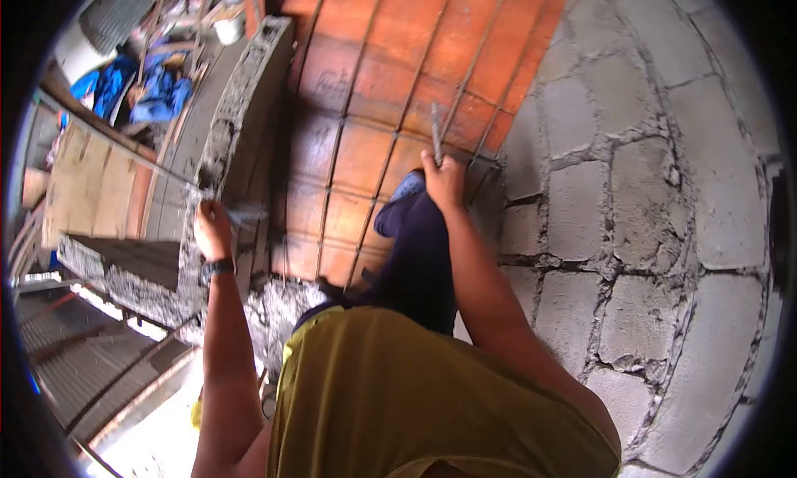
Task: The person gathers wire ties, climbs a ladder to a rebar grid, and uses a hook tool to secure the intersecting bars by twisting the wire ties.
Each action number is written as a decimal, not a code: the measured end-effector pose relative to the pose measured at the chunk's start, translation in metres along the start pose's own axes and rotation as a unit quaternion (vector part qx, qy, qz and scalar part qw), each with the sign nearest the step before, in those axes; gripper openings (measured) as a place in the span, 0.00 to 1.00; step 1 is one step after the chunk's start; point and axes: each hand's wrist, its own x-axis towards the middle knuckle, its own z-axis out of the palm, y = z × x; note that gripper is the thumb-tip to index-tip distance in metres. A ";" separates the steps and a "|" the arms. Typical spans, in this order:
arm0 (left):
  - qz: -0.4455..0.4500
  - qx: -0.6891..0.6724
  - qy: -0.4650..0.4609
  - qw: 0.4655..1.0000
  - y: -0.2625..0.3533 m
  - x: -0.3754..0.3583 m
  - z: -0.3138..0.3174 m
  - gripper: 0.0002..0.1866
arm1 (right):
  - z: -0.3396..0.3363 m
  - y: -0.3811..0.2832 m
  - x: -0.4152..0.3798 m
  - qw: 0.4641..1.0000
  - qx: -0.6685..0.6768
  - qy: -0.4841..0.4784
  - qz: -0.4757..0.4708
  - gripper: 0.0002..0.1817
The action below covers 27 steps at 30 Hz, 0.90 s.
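My right hand [446, 182] is closed round a slim grey metal tool [437, 128] that points away from me over a grid of steel rebar [398, 129]. The bars lie across orange-brown form boards [324, 158]. My left hand [213, 229], with a dark band at the wrist, is closed beside the rough concrete wall top [220, 138]. Blurred thin grey strands [245, 216] stick out to its right, and a thin pale rod [158, 164] meets its fingers from the left. What exactly the left fingers grip I cannot tell.
A mortared block wall [635, 196] rises on my right. My foot in a blue shoe [405, 185] stands on the boards among the bars. Beyond the left wall lie blue cloth [162, 96], a plywood sheet [91, 183] and corrugated roofing [124, 358] lower down.
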 end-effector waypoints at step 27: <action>0.069 -0.152 0.172 0.971 0.047 0.044 -0.062 0.08 | -0.004 0.001 0.001 1.000 0.011 0.013 -0.014 0.22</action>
